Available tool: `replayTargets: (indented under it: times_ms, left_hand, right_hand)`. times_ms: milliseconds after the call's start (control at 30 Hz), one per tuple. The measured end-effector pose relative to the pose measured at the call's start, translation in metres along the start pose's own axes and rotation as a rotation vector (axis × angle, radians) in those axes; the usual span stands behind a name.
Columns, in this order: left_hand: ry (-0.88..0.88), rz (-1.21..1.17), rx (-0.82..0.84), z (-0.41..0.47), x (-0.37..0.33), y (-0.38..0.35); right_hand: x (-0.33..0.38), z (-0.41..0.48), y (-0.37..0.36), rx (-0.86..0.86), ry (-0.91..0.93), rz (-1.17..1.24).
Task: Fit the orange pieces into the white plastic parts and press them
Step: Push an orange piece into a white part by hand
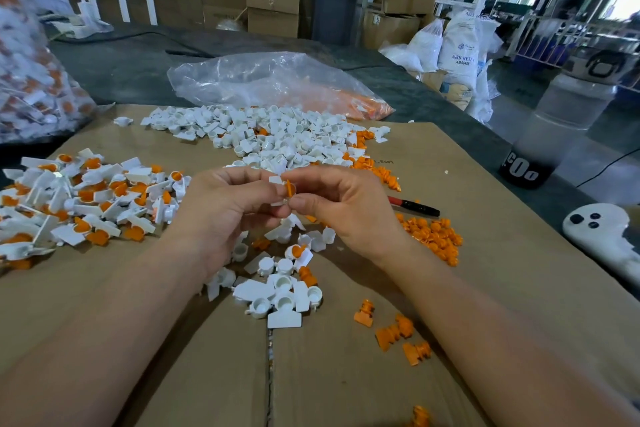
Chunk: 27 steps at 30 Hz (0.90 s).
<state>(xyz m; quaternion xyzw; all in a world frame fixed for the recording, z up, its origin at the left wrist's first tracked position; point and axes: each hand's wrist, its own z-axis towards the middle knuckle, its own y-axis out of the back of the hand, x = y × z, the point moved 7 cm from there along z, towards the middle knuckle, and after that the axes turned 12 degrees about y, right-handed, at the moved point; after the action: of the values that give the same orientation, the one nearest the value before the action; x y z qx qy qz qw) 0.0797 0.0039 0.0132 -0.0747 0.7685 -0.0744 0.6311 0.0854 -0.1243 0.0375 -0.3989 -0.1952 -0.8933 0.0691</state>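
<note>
While left hand (225, 206) pinches white part (276, 180), right hand (346, 210) orange piece (290, 188), "ABS" sack (462, 48) beyond.

An orange piece (290, 188) sits edge-on against a white part (276, 180).

One person, only hands and forearms in sight. Left forearm (121, 305), toward 8 o'clock: bare along its whole visible length. Right forearm (485, 315), toward 4 o'clock: likewise bare. Left hand (221, 204) and right hand (346, 208): both bare to the fingertips.
</note>
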Motion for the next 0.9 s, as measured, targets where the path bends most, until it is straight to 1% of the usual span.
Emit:
replayTargets:
  times_ms: [267, 433, 667, 900]
  left_hand:
    - [0.045, 0.002, -0.018, 0.0008, 0.0027, -0.0008]
    - [0.063, -0.034, 0.011, 0.0026, 0.0028, -0.0011]
    - [0.08, -0.049, 0.022, 0.0044, 0.0043, -0.001]
    - [0.088, -0.017, 0.026, 0.0037, 0.005, -0.0027]
  right_hand:
    - [-0.0081, -0.0001, 0.0032, -0.023, -0.032, -0.06]
    - [-0.0065, 0.0003, 0.0012, -0.013, -0.041, -0.05]
    - [-0.0036, 0.0009, 0.0001, -0.007, -0.019, -0.022]
    - [-0.0029, 0.0009, 0.0017, 0.002, 0.025, -0.089]
